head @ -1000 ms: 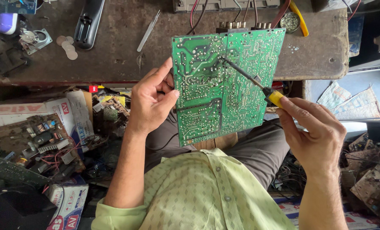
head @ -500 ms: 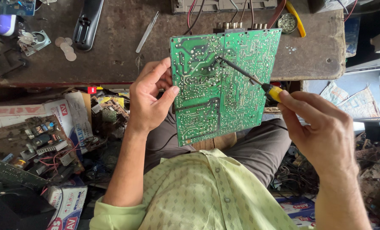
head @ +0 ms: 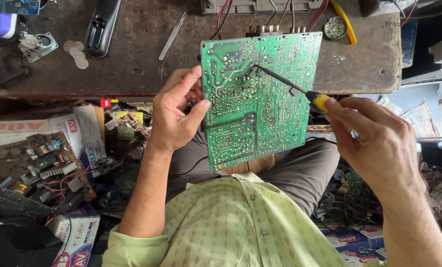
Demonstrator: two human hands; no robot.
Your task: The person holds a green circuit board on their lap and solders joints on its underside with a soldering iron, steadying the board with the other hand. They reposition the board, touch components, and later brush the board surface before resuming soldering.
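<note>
Green circuit board (head: 260,99), solder side up, held upright over the lap against the near edge of the tabletop (head: 132,64). Gripped along its left edge by the left hand (head: 174,111), thumb pressed on the face. Soldering iron (head: 285,84) with yellow collar pinched in the right hand (head: 374,141), dark tip touching the board's upper middle. Wires running from the board's top edge. Farther out on the tabletop: tweezers (head: 172,36), black remote control (head: 102,24), a few coins (head: 76,53). Scrap boards and boxes (head: 38,158) cluttered below left.
</note>
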